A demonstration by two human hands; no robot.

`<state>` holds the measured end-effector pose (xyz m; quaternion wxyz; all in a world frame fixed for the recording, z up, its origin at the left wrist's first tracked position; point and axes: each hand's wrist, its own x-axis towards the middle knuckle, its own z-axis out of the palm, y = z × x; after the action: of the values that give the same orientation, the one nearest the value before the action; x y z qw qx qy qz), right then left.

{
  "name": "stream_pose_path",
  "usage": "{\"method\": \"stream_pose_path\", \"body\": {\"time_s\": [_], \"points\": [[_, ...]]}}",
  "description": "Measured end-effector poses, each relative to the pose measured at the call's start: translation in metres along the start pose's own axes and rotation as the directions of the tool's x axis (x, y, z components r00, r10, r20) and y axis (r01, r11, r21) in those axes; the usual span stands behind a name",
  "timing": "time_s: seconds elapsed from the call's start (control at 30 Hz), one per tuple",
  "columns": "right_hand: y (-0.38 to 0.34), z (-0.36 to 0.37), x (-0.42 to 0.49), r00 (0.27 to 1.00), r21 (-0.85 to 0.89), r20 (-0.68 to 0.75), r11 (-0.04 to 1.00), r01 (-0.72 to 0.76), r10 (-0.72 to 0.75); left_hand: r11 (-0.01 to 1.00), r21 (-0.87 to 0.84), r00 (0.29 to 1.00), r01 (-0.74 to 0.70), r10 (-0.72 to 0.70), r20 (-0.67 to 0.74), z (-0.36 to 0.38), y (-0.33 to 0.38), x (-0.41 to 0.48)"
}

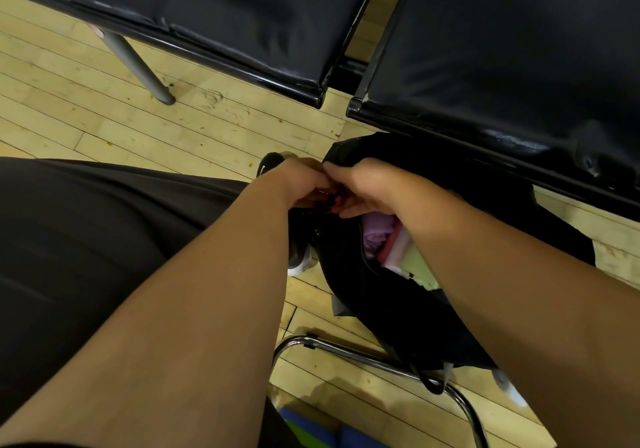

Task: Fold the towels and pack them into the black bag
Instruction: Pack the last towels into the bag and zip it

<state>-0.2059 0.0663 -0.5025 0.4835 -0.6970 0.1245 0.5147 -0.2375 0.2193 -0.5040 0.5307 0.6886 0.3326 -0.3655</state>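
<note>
The black bag (408, 309) lies on the wooden floor between my feet, under the edge of a black seat. Its opening shows folded towels inside: a purple one (375, 236), a pink one (393, 252) and a light green one (420, 269). My left hand (304, 186) and my right hand (363, 189) meet at the far end of the opening, fingers curled round the bag's edge where a small dark piece, perhaps the zipper pull, sits between them. The fingertips are hidden under the hands.
Two black padded seats (214, 21) stand ahead on grey metal legs (138, 66). A chrome chair frame (381, 361) curves near the bag. My dark trouser leg (86, 239) fills the left, a black shoe (272, 165) beside the bag. Blue and green cloth (311, 430) lies at the bottom edge.
</note>
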Motion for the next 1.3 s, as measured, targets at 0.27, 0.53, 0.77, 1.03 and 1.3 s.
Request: {"method": "stream_pose_path", "body": {"time_s": [0.27,0.53,0.77,1.03,1.3], "points": [[0.003,-0.001,0.005,0.995,-0.079,-0.101,0.997,0.012,-0.02,0.886,0.373,0.947,-0.275,0.318,-0.057,0.003,-0.021,0.005],[-0.002,-0.007,0.002,0.993,0.076,-0.054,0.992,-0.101,0.105,0.684,0.628,0.862,-0.372,0.506,-0.04,0.021,-0.027,0.019],[-0.018,-0.019,-0.009,0.973,-0.036,0.003,0.972,-0.231,0.232,0.643,0.694,0.846,-0.324,0.525,-0.092,0.014,-0.021,0.024],[0.0,-0.046,-0.027,0.954,-0.158,-0.076,0.941,-0.298,0.29,0.692,0.71,0.876,-0.128,0.415,-0.246,0.007,-0.01,0.023],[0.031,-0.059,-0.041,0.92,-0.337,-0.282,0.869,-0.361,0.273,0.599,0.8,0.9,-0.013,0.357,-0.252,0.025,0.008,0.008]]}}
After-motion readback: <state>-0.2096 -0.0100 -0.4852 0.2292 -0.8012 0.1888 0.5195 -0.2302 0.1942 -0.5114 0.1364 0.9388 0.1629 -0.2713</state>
